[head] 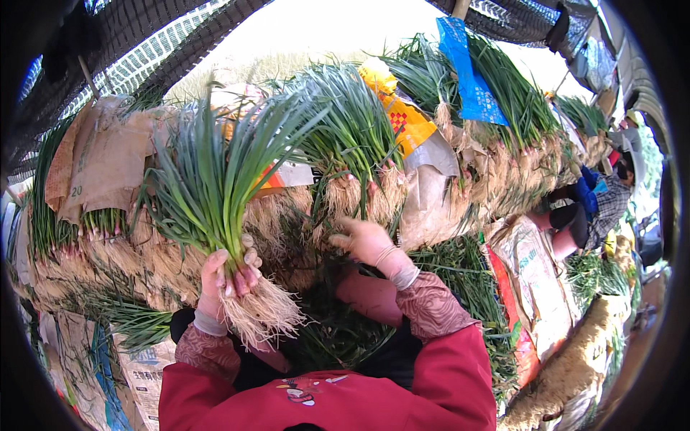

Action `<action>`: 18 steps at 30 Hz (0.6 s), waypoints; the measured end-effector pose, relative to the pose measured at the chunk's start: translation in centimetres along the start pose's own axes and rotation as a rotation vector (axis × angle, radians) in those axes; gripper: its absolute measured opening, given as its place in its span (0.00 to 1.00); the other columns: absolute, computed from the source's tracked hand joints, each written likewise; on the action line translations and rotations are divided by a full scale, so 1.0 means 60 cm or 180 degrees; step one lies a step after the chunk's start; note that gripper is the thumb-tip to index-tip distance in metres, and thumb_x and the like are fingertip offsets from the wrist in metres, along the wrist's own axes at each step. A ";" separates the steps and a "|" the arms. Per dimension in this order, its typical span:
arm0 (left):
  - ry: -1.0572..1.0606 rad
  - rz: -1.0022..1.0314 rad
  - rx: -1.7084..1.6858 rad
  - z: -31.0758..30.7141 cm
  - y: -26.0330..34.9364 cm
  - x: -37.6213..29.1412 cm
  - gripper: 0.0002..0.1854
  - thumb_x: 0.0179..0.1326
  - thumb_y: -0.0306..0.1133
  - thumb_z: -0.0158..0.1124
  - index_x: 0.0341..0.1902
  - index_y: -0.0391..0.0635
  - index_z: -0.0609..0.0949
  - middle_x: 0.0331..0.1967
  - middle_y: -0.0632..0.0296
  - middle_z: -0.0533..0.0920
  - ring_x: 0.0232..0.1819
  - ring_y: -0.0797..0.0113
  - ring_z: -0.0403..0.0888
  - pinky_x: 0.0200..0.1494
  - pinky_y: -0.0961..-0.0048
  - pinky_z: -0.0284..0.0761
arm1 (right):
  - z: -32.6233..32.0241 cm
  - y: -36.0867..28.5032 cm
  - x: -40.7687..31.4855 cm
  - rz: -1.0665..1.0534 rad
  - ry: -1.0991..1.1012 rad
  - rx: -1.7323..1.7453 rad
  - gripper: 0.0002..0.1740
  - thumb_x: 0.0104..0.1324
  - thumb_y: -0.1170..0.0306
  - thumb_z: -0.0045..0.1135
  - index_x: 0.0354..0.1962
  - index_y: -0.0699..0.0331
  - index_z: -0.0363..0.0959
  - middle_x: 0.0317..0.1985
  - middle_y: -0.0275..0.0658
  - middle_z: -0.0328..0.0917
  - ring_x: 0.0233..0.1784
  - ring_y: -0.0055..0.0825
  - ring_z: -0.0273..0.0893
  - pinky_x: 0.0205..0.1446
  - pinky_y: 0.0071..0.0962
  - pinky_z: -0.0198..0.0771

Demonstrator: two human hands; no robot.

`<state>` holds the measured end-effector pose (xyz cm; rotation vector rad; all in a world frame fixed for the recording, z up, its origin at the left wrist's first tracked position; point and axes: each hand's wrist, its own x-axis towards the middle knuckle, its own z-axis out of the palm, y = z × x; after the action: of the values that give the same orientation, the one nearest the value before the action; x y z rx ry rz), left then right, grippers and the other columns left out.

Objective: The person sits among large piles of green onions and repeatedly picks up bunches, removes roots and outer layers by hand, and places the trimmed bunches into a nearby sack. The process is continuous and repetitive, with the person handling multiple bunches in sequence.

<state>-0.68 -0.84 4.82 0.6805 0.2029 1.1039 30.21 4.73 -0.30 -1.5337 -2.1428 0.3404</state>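
Observation:
A bunch of green onions [223,207] with long green leaves, reddish bulbs and pale trailing roots stands upright in my left hand [212,283]. My thumb and fingers wrap its stems just above the bulbs. To the right is my right hand [367,243], with nothing visible in it and its fingers apart, pointing left. Thin bands [386,254] circle that wrist. Both hands seem to wear thin pale gloves. Just beyond the right hand, more green onions [358,156] lie on the heap, roots towards me.
A long bank of roots and onions [517,172] crosses in front, partly covered by sacks [102,161], a yellow bag [409,126] and a blue bag [469,75]. Loose leaves [458,280] cover the ground. Another person [604,207] sits at right, near a white sack [531,269].

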 end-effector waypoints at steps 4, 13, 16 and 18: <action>0.0315 -0.0493 0.0497 0.000 -0.028 0.029 0.38 0.53 0.46 0.55 0.64 0.34 0.62 0.55 0.46 0.72 0.41 0.64 0.75 0.39 0.66 0.77 | -0.043 0.085 0.059 0.1462 0.0310 -0.0750 0.19 0.61 0.52 0.53 0.41 0.55 0.77 0.32 0.43 0.80 0.36 0.44 0.78 0.42 0.39 0.72; 0.0115 -0.1096 0.0536 -0.006 -0.103 0.064 0.25 0.59 0.40 0.51 0.52 0.30 0.73 0.36 0.41 0.81 0.33 0.46 0.81 0.44 0.58 0.76 | 0.002 -0.104 -0.072 -0.1188 0.0002 -0.1073 0.13 0.62 0.61 0.50 0.28 0.61 0.74 0.21 0.39 0.75 0.26 0.39 0.77 0.29 0.36 0.72; 0.0299 -0.1235 0.0555 -0.021 -0.111 0.060 0.21 0.58 0.40 0.51 0.42 0.30 0.77 0.24 0.42 0.80 0.26 0.48 0.80 0.39 0.59 0.77 | -0.002 -0.108 -0.103 -0.0743 -0.1104 0.0187 0.16 0.62 0.59 0.51 0.40 0.61 0.74 0.26 0.46 0.78 0.28 0.42 0.77 0.33 0.38 0.72; 0.0363 -0.1226 0.0625 -0.028 -0.116 0.053 0.20 0.58 0.39 0.51 0.39 0.30 0.78 0.24 0.42 0.80 0.26 0.49 0.80 0.38 0.59 0.77 | 0.013 -0.092 -0.095 0.0414 -0.1966 0.2504 0.26 0.63 0.54 0.54 0.55 0.56 0.66 0.38 0.41 0.78 0.38 0.35 0.78 0.42 0.34 0.72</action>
<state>5.21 0.74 -0.10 0.7173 0.5235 0.7578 26.80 -2.46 0.24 -1.1635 -1.9046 1.6507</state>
